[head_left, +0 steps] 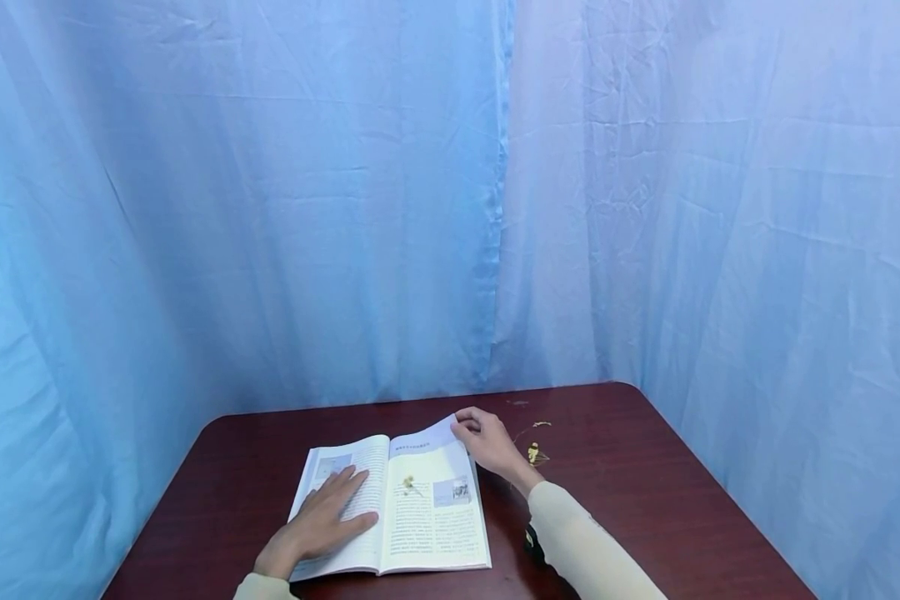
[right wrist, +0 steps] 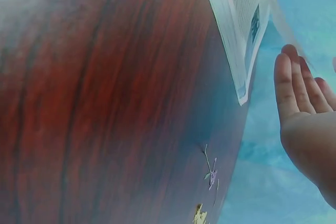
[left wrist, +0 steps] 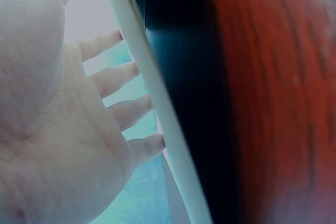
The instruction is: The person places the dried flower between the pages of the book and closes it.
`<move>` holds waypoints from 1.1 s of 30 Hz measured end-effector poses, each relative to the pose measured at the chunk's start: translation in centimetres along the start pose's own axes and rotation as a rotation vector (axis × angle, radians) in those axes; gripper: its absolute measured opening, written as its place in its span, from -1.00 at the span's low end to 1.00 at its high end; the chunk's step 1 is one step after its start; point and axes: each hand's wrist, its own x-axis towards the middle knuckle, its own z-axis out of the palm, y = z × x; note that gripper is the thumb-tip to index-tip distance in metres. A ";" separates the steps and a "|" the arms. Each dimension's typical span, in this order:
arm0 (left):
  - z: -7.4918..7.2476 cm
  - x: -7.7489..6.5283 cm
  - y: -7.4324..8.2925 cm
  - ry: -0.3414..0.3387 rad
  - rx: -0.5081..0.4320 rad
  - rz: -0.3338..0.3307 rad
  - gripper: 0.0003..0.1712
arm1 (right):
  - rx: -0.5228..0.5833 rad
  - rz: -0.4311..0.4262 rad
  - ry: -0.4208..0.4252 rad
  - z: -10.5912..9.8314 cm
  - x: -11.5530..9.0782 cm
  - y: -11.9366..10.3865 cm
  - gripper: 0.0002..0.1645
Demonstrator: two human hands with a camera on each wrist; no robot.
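An open book (head_left: 435,542) lies on the dark red wooden table. My left hand (head_left: 326,517) rests with fingers spread on its left page; the left wrist view shows those fingertips at the book's edge (left wrist: 152,85). At the top right corner, my right hand (head_left: 487,442) pinches a page (head_left: 438,433) between thumb and fingers. That corner is raised in a curve, and in the right wrist view the thin sheet (right wrist: 289,32) runs up to the fingers. A small pressed yellow flower (head_left: 409,483) lies on the right-hand page, left of a printed picture.
Right of the book, a yellow flower (head_left: 533,452) and a thin sprig (head_left: 542,424) lie on the table (head_left: 690,500). A purple sprig (right wrist: 212,174) shows in the right wrist view. Beside the right sleeve is a small dark object (head_left: 531,542). Blue curtains (head_left: 345,208) hang behind.
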 end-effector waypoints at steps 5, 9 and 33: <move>0.3 0.3 -0.8 0.030 0.025 0.030 0.05 | 0.098 0.000 -0.046 -0.5 -0.6 -0.7 -0.49; 0.6 0.5 -1.7 0.052 0.030 0.068 0.08 | 0.178 -0.001 -0.086 -0.6 -0.9 -1.2 -0.47; -0.8 -0.3 -0.4 0.022 -0.007 0.038 0.02 | 0.313 0.012 -0.139 0.7 -2.7 -2.5 -0.36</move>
